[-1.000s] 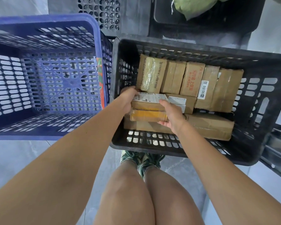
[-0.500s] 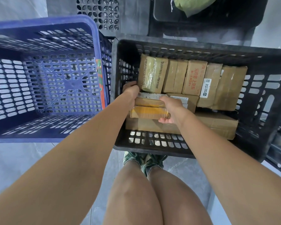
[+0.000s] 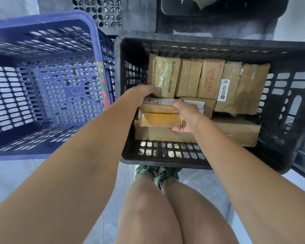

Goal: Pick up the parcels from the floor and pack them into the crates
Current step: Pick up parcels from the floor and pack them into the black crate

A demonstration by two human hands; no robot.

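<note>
Soft, even daylight, bright; my wide lens bows the frame edges, and tape on the parcels [image 3: 163, 76] glares faintly.

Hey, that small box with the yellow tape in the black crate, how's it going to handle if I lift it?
The yellow-taped box looks stiff: its cardboard edges stay straight. Glossy tape may make it slippery. The right hand grips one end alone, so it's probably light.

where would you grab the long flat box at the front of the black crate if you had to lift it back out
Probably by its right end, from above. The long flat box lies along the near wall of the black crate; its left half sits under the small taped parcel that both the left hand and right hand hold. Its right end is bare.
</note>
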